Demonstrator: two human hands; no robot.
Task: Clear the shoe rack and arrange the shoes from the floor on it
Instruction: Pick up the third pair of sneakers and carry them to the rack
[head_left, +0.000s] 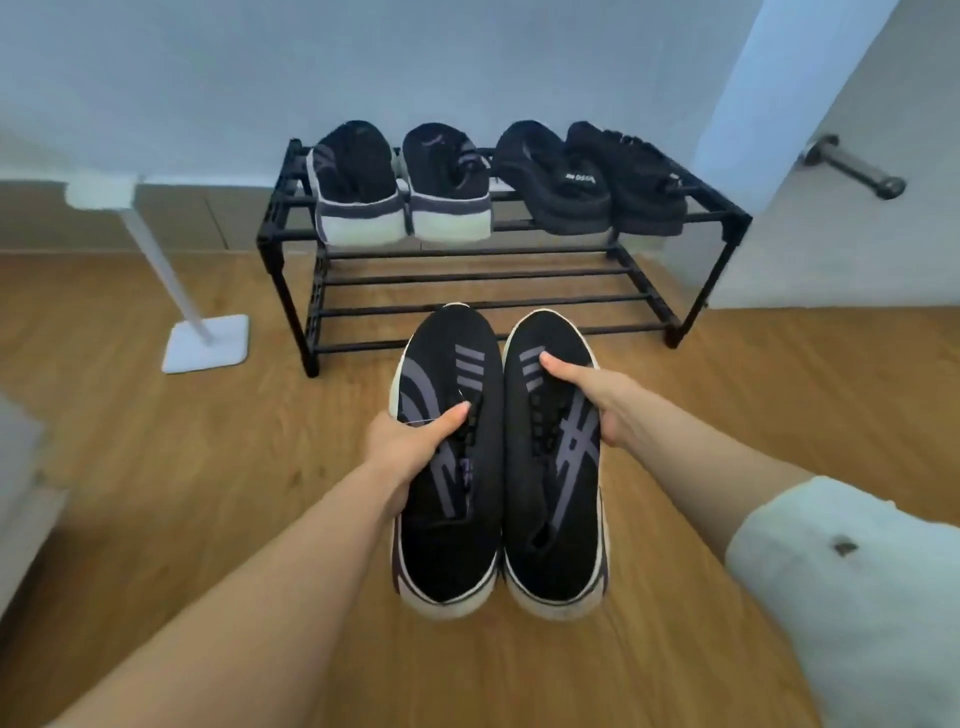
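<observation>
black slide sandal (558, 179): small white lettering on the strap, too blurred to read
other shoes: no legible text

Soft, even daylight fills the scene, brightest on the pale wall (467, 67) behind the shoe rack (483, 275), and it casts only faint, diffuse shadows on the wooden floor (182, 467) under the rack's bars. The whole picture is slightly soft, with the black shoes on the rack's top tier losing detail in their dark fabric, while the white stand (205, 340) left of the rack and the metal handle (857, 166) to its right look smeared. Wide-angle distortion bends the rack's bars and stretches the forearms and the white sleeve (852, 587) nearest the camera, far in front of the rack.
</observation>
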